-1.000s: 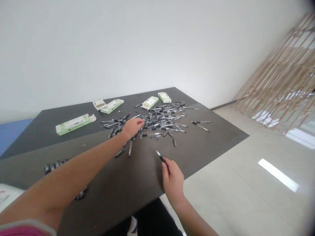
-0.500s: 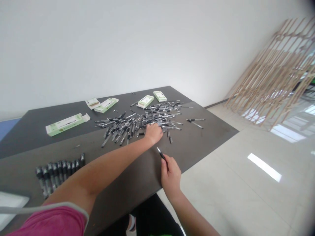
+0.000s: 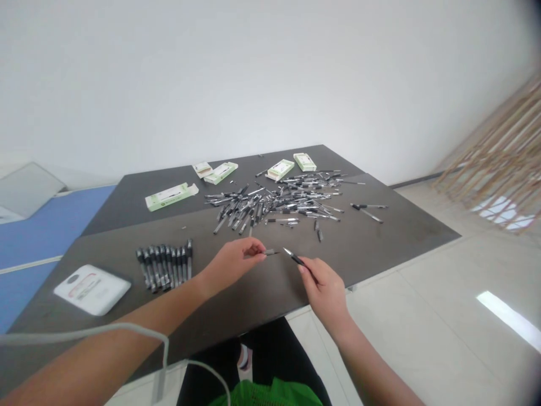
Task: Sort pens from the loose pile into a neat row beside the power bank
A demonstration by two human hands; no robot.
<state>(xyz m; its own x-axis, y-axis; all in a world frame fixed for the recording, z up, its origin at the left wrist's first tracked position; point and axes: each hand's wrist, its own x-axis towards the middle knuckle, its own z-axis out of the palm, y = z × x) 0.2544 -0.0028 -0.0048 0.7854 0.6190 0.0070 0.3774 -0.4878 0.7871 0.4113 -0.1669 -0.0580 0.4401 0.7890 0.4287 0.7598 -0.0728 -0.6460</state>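
My right hand (image 3: 326,288) is closed around an uncapped pen (image 3: 295,257), its silver tip and black grip pointing up and left. Opposite it, my left hand (image 3: 236,260) pinches a small clear-and-black pen cap (image 3: 270,252) between thumb and fingertips. Tip and cap face each other a short gap apart, above the table. Beyond both hands lies a loose pile of pens and pen parts (image 3: 274,206). A row of capped pens (image 3: 165,266) lies side by side left of my left hand, partly behind my forearm.
Green-and-white pen boxes (image 3: 171,196) lie along the back of the dark table (image 3: 380,248). A white device (image 3: 92,289) sits at the left, and a pale cable (image 3: 127,327) crosses my left forearm. Wooden racks (image 3: 507,158) lean at the far right.
My left hand has drawn back from the pile toward my right hand, now with a pen cap in its fingers. My right hand still holds the pen. The view has swung left.
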